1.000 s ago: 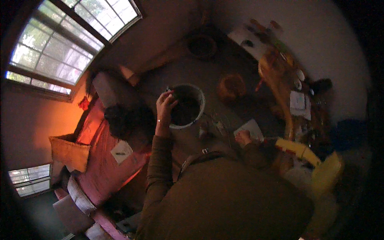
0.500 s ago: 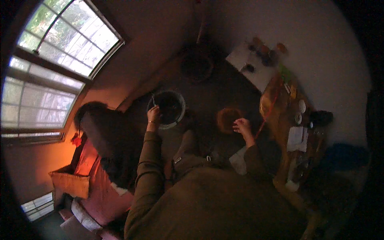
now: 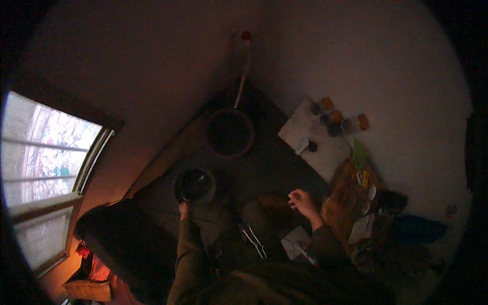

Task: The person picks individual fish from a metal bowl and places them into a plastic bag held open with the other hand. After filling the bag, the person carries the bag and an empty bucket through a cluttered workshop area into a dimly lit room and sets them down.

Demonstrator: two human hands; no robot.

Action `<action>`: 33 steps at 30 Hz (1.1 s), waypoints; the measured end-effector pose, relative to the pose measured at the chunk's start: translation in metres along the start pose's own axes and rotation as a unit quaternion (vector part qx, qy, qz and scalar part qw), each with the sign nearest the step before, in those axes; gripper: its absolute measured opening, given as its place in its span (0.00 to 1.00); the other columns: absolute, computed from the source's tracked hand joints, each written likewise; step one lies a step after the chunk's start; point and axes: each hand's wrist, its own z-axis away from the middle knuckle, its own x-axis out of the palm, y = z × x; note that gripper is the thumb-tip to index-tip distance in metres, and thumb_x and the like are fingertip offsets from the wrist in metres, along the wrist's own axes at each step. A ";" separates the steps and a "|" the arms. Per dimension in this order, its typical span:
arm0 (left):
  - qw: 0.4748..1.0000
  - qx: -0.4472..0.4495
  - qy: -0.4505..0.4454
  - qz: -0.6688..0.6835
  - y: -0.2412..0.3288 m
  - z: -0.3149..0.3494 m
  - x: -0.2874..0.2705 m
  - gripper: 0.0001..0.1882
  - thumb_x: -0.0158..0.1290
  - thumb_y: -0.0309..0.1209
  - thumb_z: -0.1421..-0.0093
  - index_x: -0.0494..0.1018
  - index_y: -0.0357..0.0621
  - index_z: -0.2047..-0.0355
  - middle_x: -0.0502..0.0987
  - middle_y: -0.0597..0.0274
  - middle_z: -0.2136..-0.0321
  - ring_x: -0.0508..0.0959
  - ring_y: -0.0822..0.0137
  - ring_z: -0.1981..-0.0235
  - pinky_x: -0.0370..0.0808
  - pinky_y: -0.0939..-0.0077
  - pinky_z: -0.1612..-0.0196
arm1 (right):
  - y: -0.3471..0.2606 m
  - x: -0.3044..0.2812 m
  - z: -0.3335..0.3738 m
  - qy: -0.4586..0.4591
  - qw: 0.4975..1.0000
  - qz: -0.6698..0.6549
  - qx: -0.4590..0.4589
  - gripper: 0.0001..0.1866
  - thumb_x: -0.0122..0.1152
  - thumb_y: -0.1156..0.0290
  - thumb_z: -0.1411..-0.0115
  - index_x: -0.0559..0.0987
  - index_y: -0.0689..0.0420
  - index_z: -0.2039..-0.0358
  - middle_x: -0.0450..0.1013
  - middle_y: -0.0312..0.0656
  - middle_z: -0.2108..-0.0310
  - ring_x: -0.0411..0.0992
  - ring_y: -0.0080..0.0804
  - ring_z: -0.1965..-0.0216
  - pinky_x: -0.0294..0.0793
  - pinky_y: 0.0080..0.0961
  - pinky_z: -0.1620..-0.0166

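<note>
My left hand is closed at the near rim of a dark round bowl, which has a paler greyish edge and a shiny dark inside. What lies in the bowl is too dark to make out. My right hand hovers to the right with its fingers loosely bent and apart, and nothing shows in it. Just left of that hand is a dim brown round thing, its kind lost in shadow. A larger dark round tub with a reddish rim stands beyond the bowl.
A pale board at the far right carries several jars with orange lids. Nearer lie a brown bag or cloth, white papers and a blue bundle. A whitish pipe runs down the corner; a window is at left.
My view has tilted upward, bringing the wall corner and more of the tub into sight. My left hand has gone from above the bowl to its near rim; the thin pale stick there no longer shows.
</note>
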 end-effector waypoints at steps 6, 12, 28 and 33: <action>0.931 -0.172 0.088 0.310 -0.014 -0.076 -0.041 0.23 0.69 0.41 0.49 0.79 0.48 0.54 0.81 0.56 0.63 0.79 0.58 0.62 0.77 0.64 0.57 | -0.038 0.022 -0.089 -0.058 0.998 -0.039 0.007 0.15 0.62 0.59 0.33 0.78 0.57 0.55 0.77 0.38 0.64 0.78 0.27 0.64 0.80 0.28 0.64; 0.840 -0.275 0.257 0.392 0.061 -0.107 -0.076 0.20 0.66 0.36 0.45 0.78 0.34 0.58 0.80 0.58 0.65 0.77 0.64 0.63 0.75 0.67 0.58 | -0.088 0.012 -0.192 -0.145 0.986 -0.047 -0.072 0.17 0.62 0.53 0.33 0.78 0.54 0.55 0.76 0.37 0.65 0.76 0.25 0.66 0.78 0.29 0.66; 0.658 -0.171 0.144 0.719 0.292 -0.187 -0.109 0.21 0.63 0.34 0.38 0.76 0.34 0.49 0.83 0.49 0.62 0.83 0.62 0.67 0.78 0.69 0.69 | -0.519 -0.081 -0.546 -0.018 0.565 0.662 -0.492 0.21 0.61 0.50 0.38 0.81 0.52 0.53 0.79 0.47 0.56 0.77 0.44 0.56 0.77 0.42 0.53; 0.856 -0.133 0.132 0.482 0.337 -0.235 -0.100 0.12 0.56 0.31 0.36 0.79 0.36 0.57 0.84 0.57 0.66 0.82 0.66 0.66 0.77 0.69 0.63 | -0.541 -0.052 -0.570 -0.078 0.536 0.666 -0.514 0.21 0.61 0.50 0.39 0.81 0.51 0.53 0.80 0.46 0.56 0.77 0.44 0.55 0.77 0.42 0.52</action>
